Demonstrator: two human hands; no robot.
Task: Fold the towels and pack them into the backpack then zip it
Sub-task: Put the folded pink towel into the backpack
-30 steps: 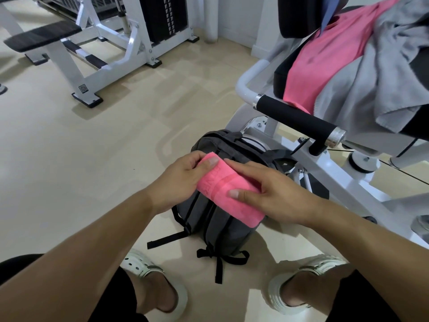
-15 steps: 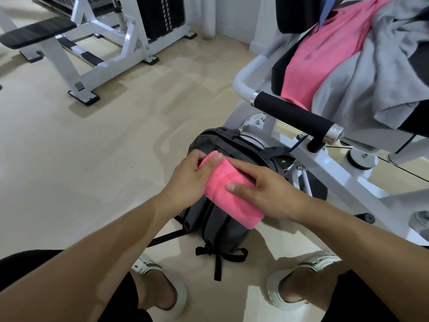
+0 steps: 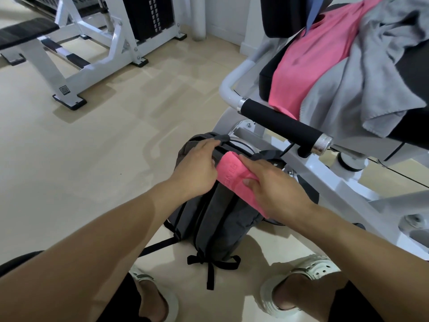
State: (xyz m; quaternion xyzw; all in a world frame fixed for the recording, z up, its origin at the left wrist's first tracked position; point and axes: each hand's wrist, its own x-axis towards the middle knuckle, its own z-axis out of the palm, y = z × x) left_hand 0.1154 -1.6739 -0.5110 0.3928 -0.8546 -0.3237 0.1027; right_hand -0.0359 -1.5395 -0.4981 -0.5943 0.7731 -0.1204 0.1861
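Folded pink towel at the mouth of the backpack, both hands on the job.

The right hand [image 3: 276, 189] grips the folded pink towel [image 3: 234, 177], thumb on top and fingers wrapped round it, while the left hand [image 3: 197, 166] holds the top edge of the dark grey backpack [image 3: 216, 219], fingers curled over the rim by the carry handle. The towel's long axis runs diagonally, far end pointing up-left at the bag's top, which lies just beyond that end. By my reading it needs to slide forward and down along that axis. I can't see whether the opening gapes. Embossed lettering runs along the towel, too blurred to read. More towels, pink [image 3: 313, 59] and grey [image 3: 362, 80], lie on the gym machine's seat [image 3: 267, 80].
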